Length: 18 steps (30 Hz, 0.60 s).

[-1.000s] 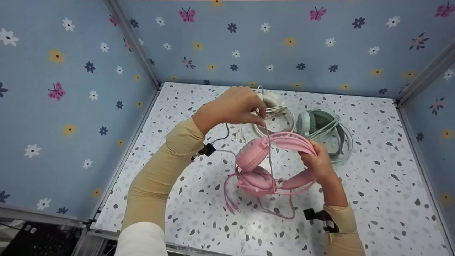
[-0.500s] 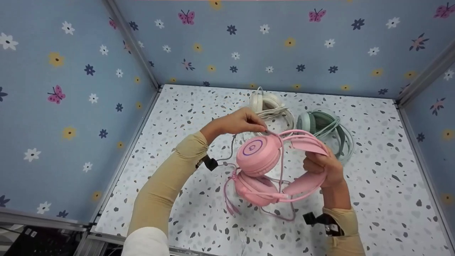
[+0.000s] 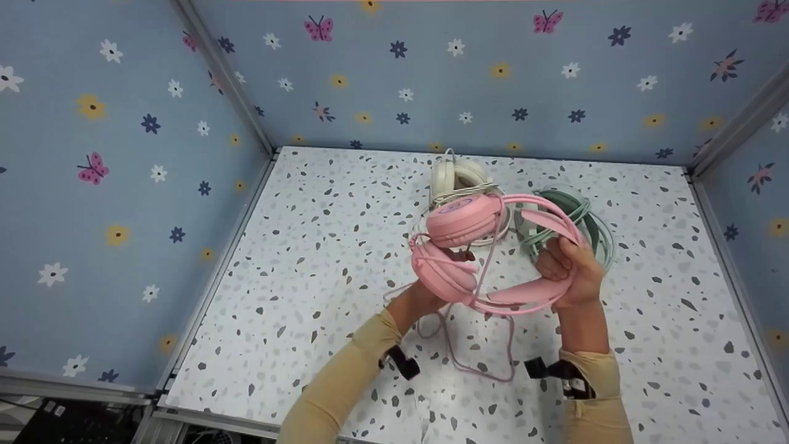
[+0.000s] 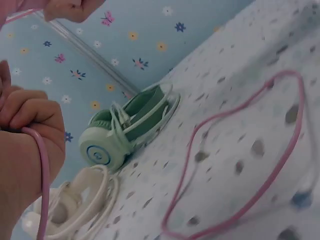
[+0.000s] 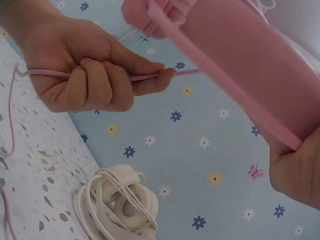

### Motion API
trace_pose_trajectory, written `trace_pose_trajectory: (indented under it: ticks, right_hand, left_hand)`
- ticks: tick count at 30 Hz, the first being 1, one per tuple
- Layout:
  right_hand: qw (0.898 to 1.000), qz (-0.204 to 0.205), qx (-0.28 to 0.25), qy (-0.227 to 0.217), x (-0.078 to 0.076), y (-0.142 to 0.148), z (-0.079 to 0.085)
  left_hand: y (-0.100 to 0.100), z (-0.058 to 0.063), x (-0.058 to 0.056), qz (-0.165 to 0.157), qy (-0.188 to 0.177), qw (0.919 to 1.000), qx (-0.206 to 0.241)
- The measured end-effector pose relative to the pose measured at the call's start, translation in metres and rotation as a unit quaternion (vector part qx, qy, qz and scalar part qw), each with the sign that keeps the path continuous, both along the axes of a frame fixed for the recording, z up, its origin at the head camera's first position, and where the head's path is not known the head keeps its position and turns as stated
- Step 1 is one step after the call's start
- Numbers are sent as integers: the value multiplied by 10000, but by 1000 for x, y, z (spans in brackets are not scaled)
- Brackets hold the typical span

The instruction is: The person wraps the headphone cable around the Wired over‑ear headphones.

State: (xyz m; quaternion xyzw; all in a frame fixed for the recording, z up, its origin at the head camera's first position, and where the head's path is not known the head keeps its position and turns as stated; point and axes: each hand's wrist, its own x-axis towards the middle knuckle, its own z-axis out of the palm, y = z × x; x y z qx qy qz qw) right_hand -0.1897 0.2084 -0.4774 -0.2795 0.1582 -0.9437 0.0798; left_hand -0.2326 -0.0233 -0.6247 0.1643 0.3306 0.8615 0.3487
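Observation:
Pink headphones (image 3: 459, 222) are held up off the tabletop, ear cups to the left. My right hand (image 3: 573, 271) grips their headband (image 5: 250, 65) at its middle. Partly hidden behind the lower ear cup, my left hand (image 3: 425, 299) is low in the head view. In the right wrist view, the curled fingers of my left hand (image 5: 95, 75) hold the pink headphone cable (image 5: 42, 72). One stretch of the cable crosses between the headband's two sides. A slack loop of the cable (image 4: 297, 130) hangs down near the table.
Cream headphones (image 5: 125, 195) with a bundled cord lie at the back of the speckled tabletop (image 3: 308, 246). Green headphones (image 4: 115, 132) lie to their right, partly hidden in the head view by the pink headband. Flower-patterned panels (image 3: 431, 74) enclose the back and sides.
My left hand has dropped from above the ear cups to below and behind them, with the cable. The pink headphones have risen and tilted, now overlapping the cream pair in the head view.

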Motion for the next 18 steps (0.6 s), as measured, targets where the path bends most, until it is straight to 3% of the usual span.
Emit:
trace_pose_trajectory:
  ticks: [1,2,3,7,10,13,18]
  right_hand:
    - [9994,-286,187,-23,-1,-1,1]
    - [9981,-522,319,-33,-2,-1,2]
    - [9964,-730,426,-29,-3,-1,3]
    - [9913,-1228,467,103,-6,2,7]
    - [9860,-1553,595,116,-7,5,7]
    - [9784,-1890,832,-50,-8,8,6]
    - [9604,-2556,797,-774,-12,18,8]
  left_hand:
    - [5,-10,9,910,331,9933,-634]
    - [8,-9,18,1109,458,9914,-522]
    - [15,5,29,1341,527,9850,-953]
    - [30,37,58,1577,23,9823,-1009]
    - [35,43,72,1742,-141,9775,-1181]
    - [37,40,85,2019,8,9653,-1654]
    - [39,28,109,2396,658,9382,-2411]
